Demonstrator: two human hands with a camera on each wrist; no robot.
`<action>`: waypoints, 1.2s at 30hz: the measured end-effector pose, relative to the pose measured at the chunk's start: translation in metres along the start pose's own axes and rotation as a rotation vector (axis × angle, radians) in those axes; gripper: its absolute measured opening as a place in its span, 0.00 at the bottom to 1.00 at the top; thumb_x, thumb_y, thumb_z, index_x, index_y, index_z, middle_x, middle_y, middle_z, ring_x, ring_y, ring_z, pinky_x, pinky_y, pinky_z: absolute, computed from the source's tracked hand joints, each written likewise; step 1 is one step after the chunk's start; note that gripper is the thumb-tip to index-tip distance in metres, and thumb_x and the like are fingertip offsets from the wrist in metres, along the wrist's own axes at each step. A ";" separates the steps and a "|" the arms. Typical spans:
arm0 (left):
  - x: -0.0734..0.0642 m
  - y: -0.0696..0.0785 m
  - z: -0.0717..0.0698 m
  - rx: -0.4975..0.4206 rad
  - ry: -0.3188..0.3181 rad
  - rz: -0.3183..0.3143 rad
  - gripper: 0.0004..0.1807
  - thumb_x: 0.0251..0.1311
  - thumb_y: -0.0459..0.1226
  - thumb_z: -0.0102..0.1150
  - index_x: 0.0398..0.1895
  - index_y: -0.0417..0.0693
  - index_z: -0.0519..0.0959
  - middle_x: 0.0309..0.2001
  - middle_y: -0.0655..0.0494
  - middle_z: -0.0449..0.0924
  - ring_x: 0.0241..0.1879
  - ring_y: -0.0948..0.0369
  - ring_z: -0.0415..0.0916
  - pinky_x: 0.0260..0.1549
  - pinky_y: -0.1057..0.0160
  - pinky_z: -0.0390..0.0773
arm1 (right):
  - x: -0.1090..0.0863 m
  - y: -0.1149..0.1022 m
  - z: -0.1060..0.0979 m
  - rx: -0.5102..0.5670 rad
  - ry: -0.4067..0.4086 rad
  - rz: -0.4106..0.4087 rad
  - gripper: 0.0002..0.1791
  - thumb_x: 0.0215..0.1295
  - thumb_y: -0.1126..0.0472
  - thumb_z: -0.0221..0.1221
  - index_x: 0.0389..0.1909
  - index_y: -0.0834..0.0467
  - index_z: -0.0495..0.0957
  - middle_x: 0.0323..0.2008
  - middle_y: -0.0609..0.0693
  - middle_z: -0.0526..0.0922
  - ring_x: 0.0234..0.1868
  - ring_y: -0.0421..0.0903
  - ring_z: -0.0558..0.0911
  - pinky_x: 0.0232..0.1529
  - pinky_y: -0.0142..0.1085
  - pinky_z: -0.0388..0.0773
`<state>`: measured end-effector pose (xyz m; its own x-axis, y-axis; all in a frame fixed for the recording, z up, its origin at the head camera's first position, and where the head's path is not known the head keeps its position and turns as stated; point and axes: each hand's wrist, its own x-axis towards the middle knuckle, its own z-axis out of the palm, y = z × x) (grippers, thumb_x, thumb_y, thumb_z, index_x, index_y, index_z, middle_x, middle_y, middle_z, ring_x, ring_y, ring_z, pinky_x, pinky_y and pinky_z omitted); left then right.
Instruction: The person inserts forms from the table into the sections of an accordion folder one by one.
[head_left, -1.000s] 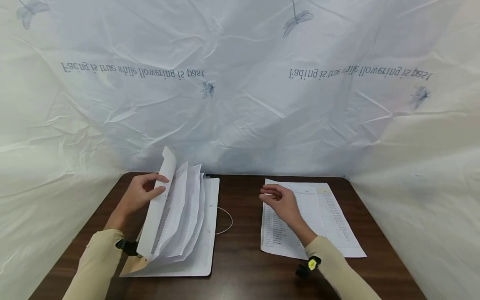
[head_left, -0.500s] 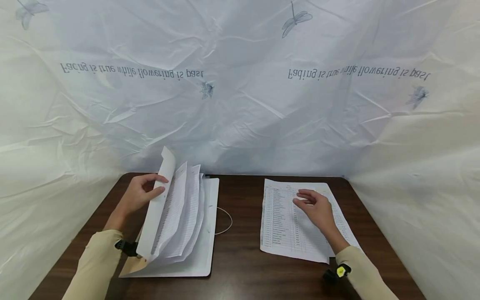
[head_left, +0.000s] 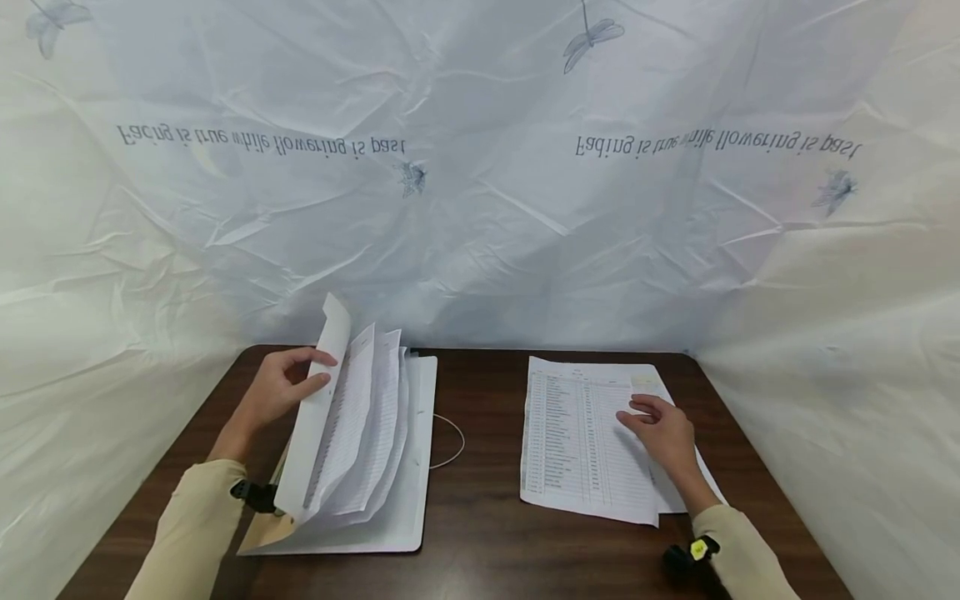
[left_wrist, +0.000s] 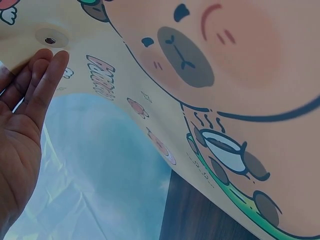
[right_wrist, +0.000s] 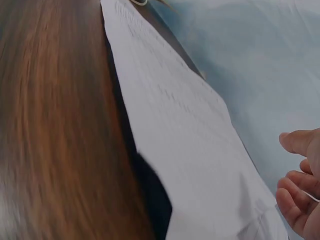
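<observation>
In the head view, my left hand (head_left: 279, 385) holds up the cover (head_left: 313, 433) of a white folder, thumb and index finger on its inner face. Several printed sheets (head_left: 371, 442) stand fanned inside it. The left wrist view shows the cover's cartoon outside (left_wrist: 240, 65), with the other fingers lying straight along it near a round fastener (left_wrist: 51, 40). My right hand (head_left: 663, 433), fingers loosely bent and holding nothing, hovers over the right side of two overlapping printed sheets (head_left: 577, 442) on the table. In the right wrist view, its fingers appear beside the paper (right_wrist: 170, 120).
A thin white elastic loop (head_left: 457, 442) sticks out from the folder's right edge. The dark wooden table (head_left: 480, 500) lies between folder and loose sheets. White sheeting (head_left: 480, 250) printed with upside-down words and insects hangs behind and along both sides.
My right hand has moved rightward across the loose sheets, uncovering the left one. My left hand and the raised cover have stayed put.
</observation>
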<state>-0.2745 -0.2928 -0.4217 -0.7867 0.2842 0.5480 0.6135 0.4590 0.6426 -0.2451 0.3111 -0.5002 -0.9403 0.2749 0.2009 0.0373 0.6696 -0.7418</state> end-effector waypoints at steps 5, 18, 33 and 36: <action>0.000 0.003 0.000 -0.006 0.004 0.012 0.12 0.57 0.24 0.67 0.45 0.38 0.85 0.39 0.41 0.84 0.23 0.64 0.72 0.23 0.69 0.73 | -0.001 0.008 -0.002 -0.040 -0.021 0.056 0.30 0.63 0.53 0.71 0.62 0.64 0.77 0.57 0.65 0.82 0.54 0.61 0.83 0.53 0.52 0.80; 0.001 0.023 -0.002 0.001 0.007 0.014 0.10 0.57 0.23 0.66 0.43 0.34 0.84 0.34 0.52 0.83 0.21 0.66 0.70 0.22 0.68 0.71 | -0.001 0.017 0.000 -0.123 -0.054 0.095 0.35 0.60 0.54 0.72 0.62 0.70 0.74 0.55 0.70 0.80 0.49 0.63 0.83 0.47 0.53 0.79; -0.001 -0.001 0.000 -0.008 0.010 0.023 0.12 0.56 0.24 0.67 0.44 0.37 0.85 0.36 0.46 0.84 0.21 0.67 0.70 0.21 0.69 0.72 | -0.001 0.012 0.005 -0.206 -0.097 0.100 0.39 0.58 0.55 0.73 0.64 0.72 0.71 0.51 0.71 0.80 0.48 0.64 0.81 0.46 0.54 0.76; -0.001 0.000 0.000 -0.012 0.011 0.014 0.12 0.57 0.25 0.68 0.45 0.40 0.86 0.36 0.49 0.83 0.21 0.67 0.71 0.22 0.68 0.73 | 0.000 0.012 0.005 -0.204 -0.092 0.093 0.38 0.57 0.56 0.73 0.63 0.72 0.71 0.48 0.70 0.81 0.45 0.63 0.81 0.43 0.52 0.76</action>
<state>-0.2738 -0.2936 -0.4222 -0.7775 0.2815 0.5624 0.6251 0.4446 0.6416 -0.2462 0.3152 -0.5124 -0.9563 0.2836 0.0717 0.1834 0.7724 -0.6081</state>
